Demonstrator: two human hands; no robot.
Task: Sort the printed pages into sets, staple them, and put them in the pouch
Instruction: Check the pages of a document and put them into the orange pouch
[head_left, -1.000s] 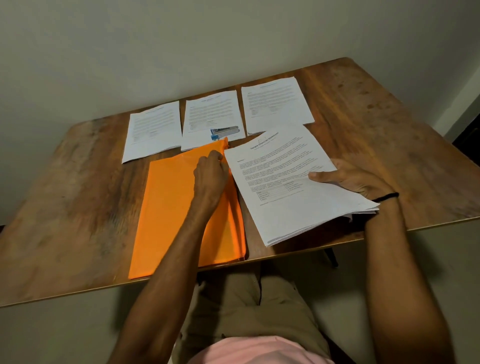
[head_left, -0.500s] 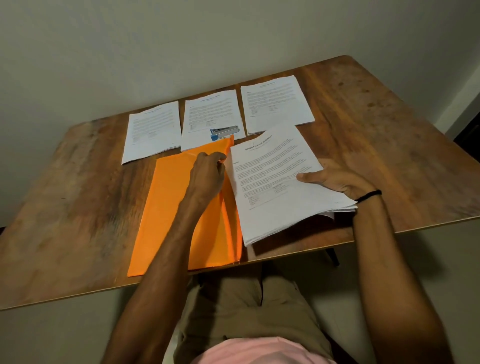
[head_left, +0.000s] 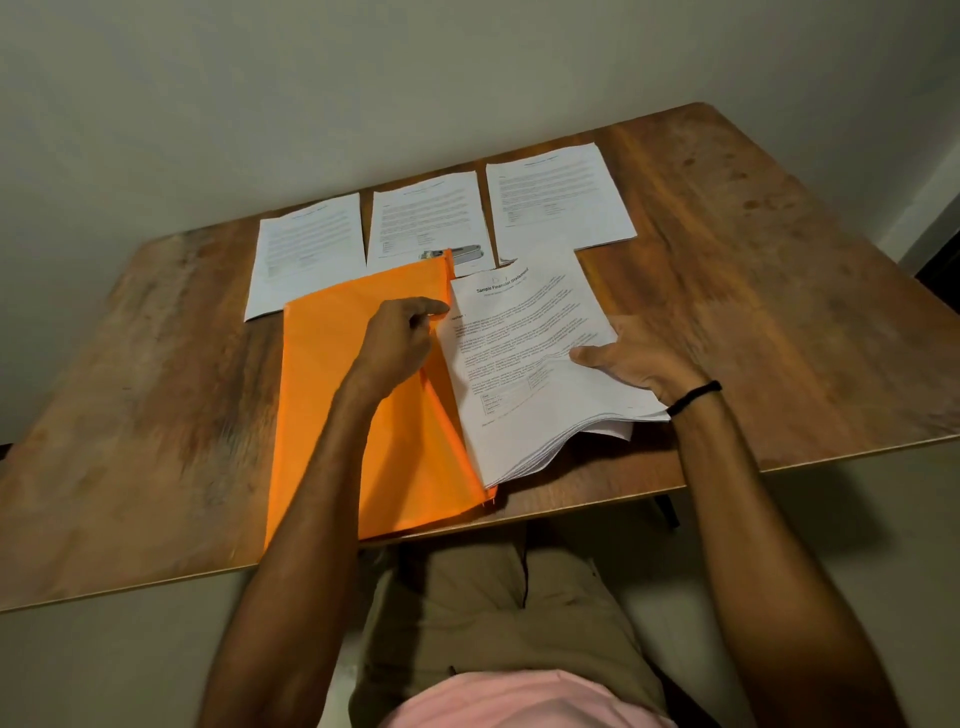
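Observation:
An orange pouch (head_left: 332, 395) lies flat in front of me on the wooden table (head_left: 769, 322). My left hand (head_left: 400, 338) pinches the pouch's right edge and lifts its upper flap. My right hand (head_left: 639, 361) grips a thick stack of printed pages (head_left: 524, 358), thumb on top, with the stack's left edge at the pouch's open side. Three more page sets lie in a row behind: the left set (head_left: 311, 249), the middle set (head_left: 426, 213) and the right set (head_left: 561, 197). A stapler (head_left: 462, 253) rests on the middle set, partly hidden by the pouch corner.
A plain wall rises just behind the table. The table's near edge (head_left: 571, 501) runs under the pouch and stack, with my lap below it. Bare wood (head_left: 130, 389) shows to the left and right of the papers.
My right hand has slid the page stack leftward to the pouch's open edge. My left hand has raised the pouch's flap higher.

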